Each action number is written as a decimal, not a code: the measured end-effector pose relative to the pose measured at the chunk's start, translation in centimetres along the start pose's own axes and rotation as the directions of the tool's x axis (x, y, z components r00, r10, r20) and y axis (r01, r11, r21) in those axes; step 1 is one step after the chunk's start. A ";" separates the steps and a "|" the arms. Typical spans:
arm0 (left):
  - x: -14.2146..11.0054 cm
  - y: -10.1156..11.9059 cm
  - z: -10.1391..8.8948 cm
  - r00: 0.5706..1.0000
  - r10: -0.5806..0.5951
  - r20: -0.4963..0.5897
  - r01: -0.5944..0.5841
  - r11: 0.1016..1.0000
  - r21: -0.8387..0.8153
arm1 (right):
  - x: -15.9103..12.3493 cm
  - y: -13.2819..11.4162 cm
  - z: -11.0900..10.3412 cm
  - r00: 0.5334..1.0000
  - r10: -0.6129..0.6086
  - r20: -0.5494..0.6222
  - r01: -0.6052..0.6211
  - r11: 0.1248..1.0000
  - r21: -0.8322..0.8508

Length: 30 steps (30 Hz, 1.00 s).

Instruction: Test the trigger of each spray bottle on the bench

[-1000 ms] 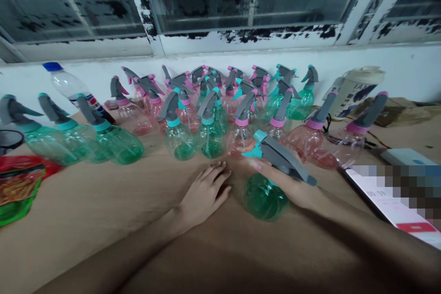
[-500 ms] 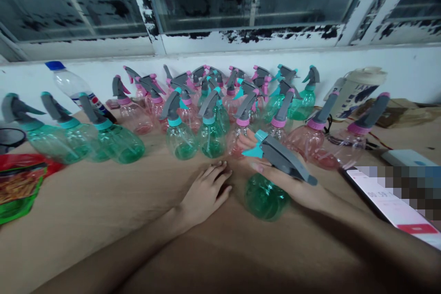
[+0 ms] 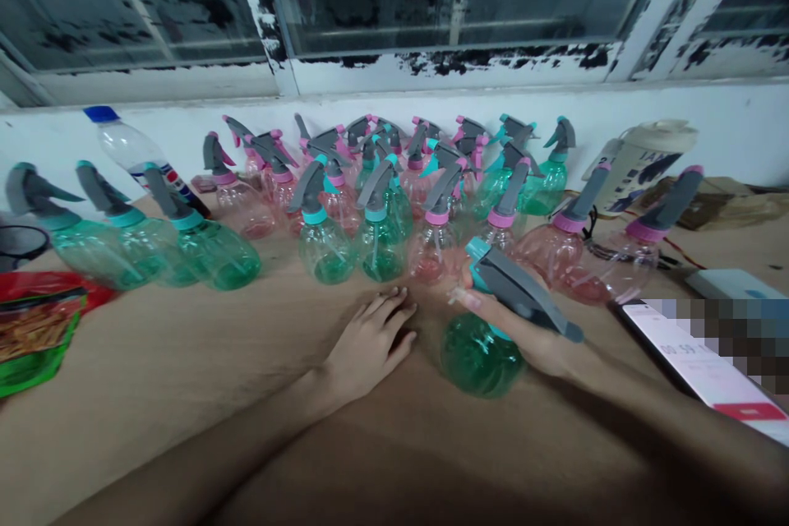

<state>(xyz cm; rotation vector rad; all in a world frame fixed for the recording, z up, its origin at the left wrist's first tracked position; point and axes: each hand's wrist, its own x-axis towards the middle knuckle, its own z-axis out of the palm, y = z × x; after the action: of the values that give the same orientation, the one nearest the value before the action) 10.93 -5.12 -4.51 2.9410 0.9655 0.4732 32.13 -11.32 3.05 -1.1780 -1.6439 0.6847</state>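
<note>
My right hand (image 3: pixel 542 349) is closed around the neck of a green spray bottle (image 3: pixel 481 357) with a grey and teal spray head (image 3: pixel 518 288). Its trigger is mostly hidden by my fingers, which are partly blurred. The bottle's base is close to the tabletop; whether it touches is unclear. My left hand (image 3: pixel 368 345) lies palm down on the table, fingers loosely spread and holding nothing. Just beyond it stand another green spray bottle (image 3: pixel 382 251) and a pink spray bottle (image 3: pixel 431 251).
Several more green and pink spray bottles stand in rows along the wall. A soda bottle (image 3: pixel 139 148) and a red-green snack packet (image 3: pixel 37 337) are on the left. At right are a phone (image 3: pixel 696 370), a paper cup (image 3: pixel 644 164) and a pale box (image 3: pixel 740 283).
My right fingers have curled in around the spray head, and the teal trigger that stuck out is now hidden. The bottle has shifted slightly right. My left hand stays put.
</note>
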 end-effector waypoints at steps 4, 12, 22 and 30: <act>0.0 0.0 0.0 1.000 0.000 -0.004 0.000 1.000 0.003 | 0.4 -0.2 -0.1 0.999 0.009 0.052 -0.014 0.995 0.097; 0.0 0.0 0.1 1.000 0.007 -0.028 -0.007 1.000 -0.007 | 0.5 0.6 0.0 0.983 0.049 0.176 -0.085 0.975 0.203; 0.0 0.0 0.0 1.000 0.003 0.006 -0.004 1.000 0.025 | 0.5 0.4 0.0 0.987 0.016 0.160 -0.056 0.968 0.246; 0.0 0.0 0.0 1.000 0.007 0.004 -0.007 1.000 0.018 | 0.4 0.2 0.3 0.997 -0.009 0.075 -0.008 0.974 0.225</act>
<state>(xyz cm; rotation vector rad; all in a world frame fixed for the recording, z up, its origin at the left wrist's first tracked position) 10.91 -5.17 -4.49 2.9605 0.9645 0.4609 31.85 -10.84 2.93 -0.9987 -1.5814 0.8997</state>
